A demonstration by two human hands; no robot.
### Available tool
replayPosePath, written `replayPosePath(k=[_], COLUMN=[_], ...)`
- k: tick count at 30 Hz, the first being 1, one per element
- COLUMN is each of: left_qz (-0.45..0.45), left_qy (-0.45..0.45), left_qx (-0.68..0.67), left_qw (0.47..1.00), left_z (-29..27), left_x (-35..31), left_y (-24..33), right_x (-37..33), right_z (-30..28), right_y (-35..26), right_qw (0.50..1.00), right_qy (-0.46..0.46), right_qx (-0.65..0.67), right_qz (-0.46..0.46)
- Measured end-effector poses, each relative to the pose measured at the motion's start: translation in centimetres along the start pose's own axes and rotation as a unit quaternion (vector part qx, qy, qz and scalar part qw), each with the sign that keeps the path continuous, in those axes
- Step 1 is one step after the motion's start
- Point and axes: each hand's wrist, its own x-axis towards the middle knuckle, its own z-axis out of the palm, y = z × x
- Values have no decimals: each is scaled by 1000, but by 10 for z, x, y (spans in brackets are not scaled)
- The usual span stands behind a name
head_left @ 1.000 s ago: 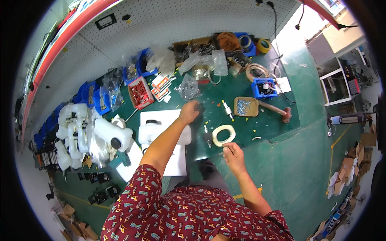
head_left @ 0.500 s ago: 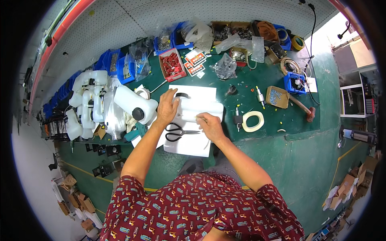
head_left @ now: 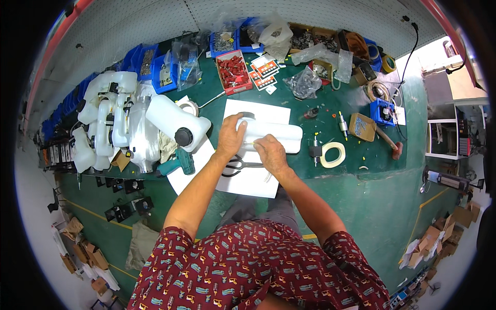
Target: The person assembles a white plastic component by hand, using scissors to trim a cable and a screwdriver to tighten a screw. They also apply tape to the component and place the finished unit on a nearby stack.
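Note:
A white plastic tank lies on its side on white paper sheets in front of me. My left hand is closed round its left end, close to a dark cap that shows past the fingers. With fingertips pinched together, my right hand is at the tank's near side, where a small yellowish tip shows between the hands. What the pinch holds is too small to name. Below the tank, black-handled scissors lie on the paper, partly covered by my left forearm.
Another white tank with a black cap lies at left, near more tanks and a green power tool. Rightward are a tape roll, a box of small blue parts and a hammer. A red-parts box sits behind.
The whole view has shifted slightly. My right hand has come closer to my left, its pinched fingertips now at the small fitting on the tank's side. My left hand stays on the tank.

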Motion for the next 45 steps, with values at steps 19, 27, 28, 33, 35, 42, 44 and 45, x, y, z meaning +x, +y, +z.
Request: replayPosePath(k=[19,27,28,33,35,42,44,45], left_qz=[-70,-71,-71,-66,-56,-64,-69,-72], left_qy=[-13,-17,-16,-12,-8,-21,-25,-26], left_qx=[18,20,22,30,31,36,35,34], left_qw=[997,997,997,997,998,997,997,996], left_z=[2,1,2,3,3,1,1,0], left_x=[3,4,4,5,3,3,4,4], left_y=[9,12,11,11,9,12,13,13], right_x=[7,6,7,10,10,8,8,8], right_z=[-4,3,3,2,3,6,8,8], right_y=[6,9,9,7,6,3,4,5], right_qw=[997,998,998,996,996,996,996,996], right_qy=[-60,-14,-16,-19,-16,-4,-3,-2], right_qx=[22,47,55,82,84,88,87,87], right_qz=[-40,-45,-40,-19,-12,17,15,13])
